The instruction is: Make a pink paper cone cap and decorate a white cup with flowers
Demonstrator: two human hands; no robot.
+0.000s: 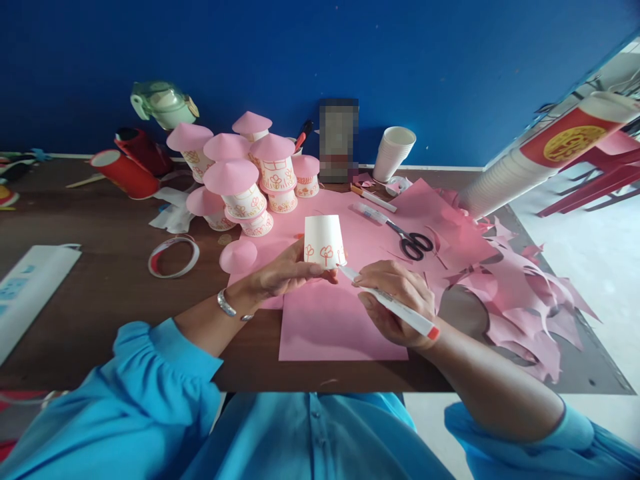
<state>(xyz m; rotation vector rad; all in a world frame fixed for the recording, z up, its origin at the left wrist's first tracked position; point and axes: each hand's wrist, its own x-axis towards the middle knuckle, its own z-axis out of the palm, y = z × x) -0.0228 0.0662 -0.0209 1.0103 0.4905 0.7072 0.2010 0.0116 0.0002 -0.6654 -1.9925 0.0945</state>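
A white paper cup, upside down with red flowers drawn near its rim, is held by my left hand, whose fingers wrap its lower left side. My right hand is closed on a white marker with a red end. The marker's tip meets the cup's lower right edge, beside the drawn flowers. Beneath both hands lies pink paper. Left of the cup, a small pink paper cone rests on the table.
Decorated cups with pink cone roofs stand behind my left hand. Black scissors lie beyond my right hand, with pink scraps farther right. A tape roll sits left, and stacked white cups stand by the blue wall.
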